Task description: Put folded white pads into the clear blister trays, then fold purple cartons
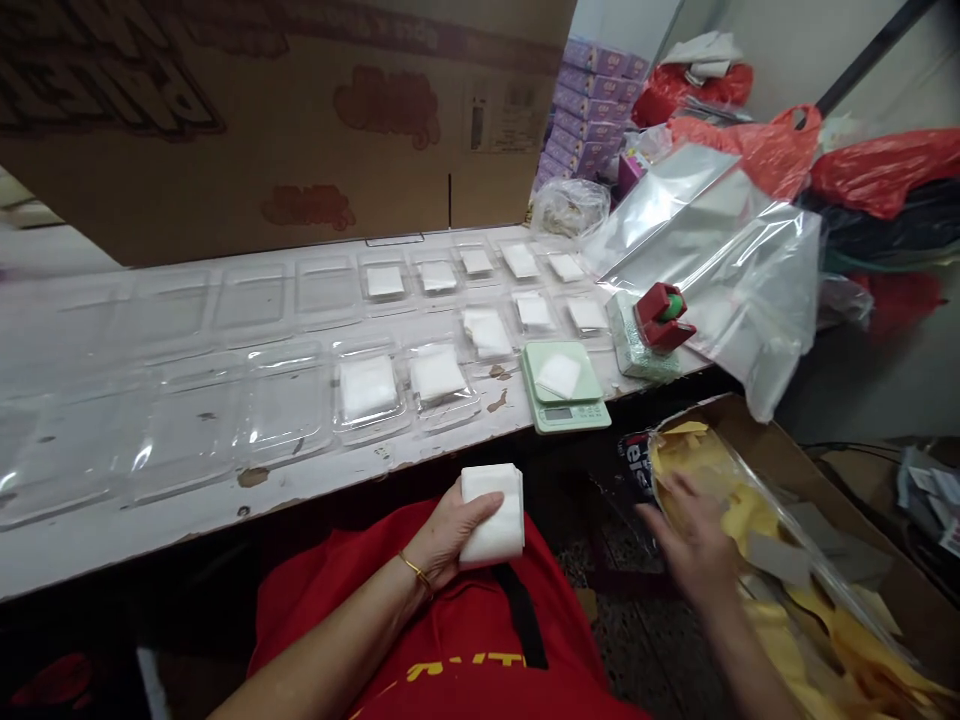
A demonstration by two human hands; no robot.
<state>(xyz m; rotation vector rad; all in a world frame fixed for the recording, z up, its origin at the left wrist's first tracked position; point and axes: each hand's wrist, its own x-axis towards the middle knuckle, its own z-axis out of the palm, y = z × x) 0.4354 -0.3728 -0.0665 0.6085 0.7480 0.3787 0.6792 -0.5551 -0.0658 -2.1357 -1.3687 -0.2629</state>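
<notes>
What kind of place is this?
Probably a small packing workroom. There are rows of clear plastic trays, some holding white squares, plus a little green scale and a big cardboard box.

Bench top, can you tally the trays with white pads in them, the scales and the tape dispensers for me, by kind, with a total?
Trays with white pads in them: 10
Green scale: 1
Red tape dispenser: 1
Total: 12
</notes>
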